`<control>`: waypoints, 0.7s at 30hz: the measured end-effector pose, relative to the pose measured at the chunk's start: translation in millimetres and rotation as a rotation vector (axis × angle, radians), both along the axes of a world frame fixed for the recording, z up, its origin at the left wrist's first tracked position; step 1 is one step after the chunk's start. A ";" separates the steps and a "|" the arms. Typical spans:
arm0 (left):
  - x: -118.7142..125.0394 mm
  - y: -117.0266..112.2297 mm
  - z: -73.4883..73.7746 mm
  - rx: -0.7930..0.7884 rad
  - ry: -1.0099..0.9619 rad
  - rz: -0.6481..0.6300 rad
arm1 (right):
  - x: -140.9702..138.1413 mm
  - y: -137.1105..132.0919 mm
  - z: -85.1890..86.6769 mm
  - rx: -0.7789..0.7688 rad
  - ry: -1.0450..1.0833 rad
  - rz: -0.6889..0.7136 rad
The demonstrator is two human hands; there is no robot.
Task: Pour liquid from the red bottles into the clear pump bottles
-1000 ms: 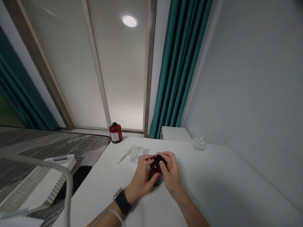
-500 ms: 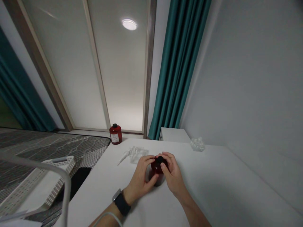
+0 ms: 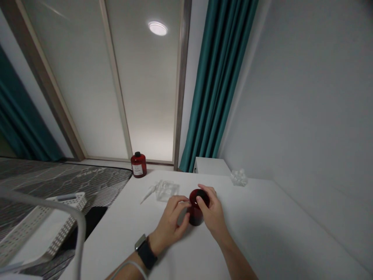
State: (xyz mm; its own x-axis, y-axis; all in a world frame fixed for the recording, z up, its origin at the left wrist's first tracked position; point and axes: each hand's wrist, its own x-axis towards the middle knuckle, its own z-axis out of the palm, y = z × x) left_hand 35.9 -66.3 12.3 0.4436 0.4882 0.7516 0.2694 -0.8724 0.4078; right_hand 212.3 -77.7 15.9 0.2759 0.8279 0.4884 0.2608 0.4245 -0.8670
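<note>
Dark red bottle [image 3: 196,217] on the white table [image 3: 140,243], set between the two hands, to the right of the left hand [image 3: 172,221] and to the left of the right hand [image 3: 213,214]. The right hand grips its upper part, thumb across the near side and fingers around the far side. The left hand is half curled, fingertips at the bottle's left side; whether they press cannot be told. The long axis runs roughly upright, top upward; any slight tilt is unclear.
</note>
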 end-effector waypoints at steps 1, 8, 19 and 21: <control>-0.5 -0.1 2.2 0.011 0.015 -0.006 | -0.3 -0.6 1.3 0.007 -0.027 -0.007; -9.0 8.4 22.9 0.091 0.140 -0.015 | -2.1 -6.3 4.5 0.042 -0.127 -0.001; -69.5 51.5 -7.1 0.063 0.142 0.356 | 0.8 -7.3 -0.6 -0.096 -0.009 0.161; -75.0 55.5 -11.6 0.017 0.150 0.388 | -1.3 -6.2 -1.3 -0.096 0.020 0.150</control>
State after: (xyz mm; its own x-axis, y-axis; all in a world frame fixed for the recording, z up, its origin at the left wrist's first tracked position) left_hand -39.2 -10.8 0.7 0.3341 0.6286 0.7023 0.6347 -0.7009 0.3254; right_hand 211.0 -83.9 14.6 0.1553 0.9031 0.4004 0.1829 0.3721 -0.9100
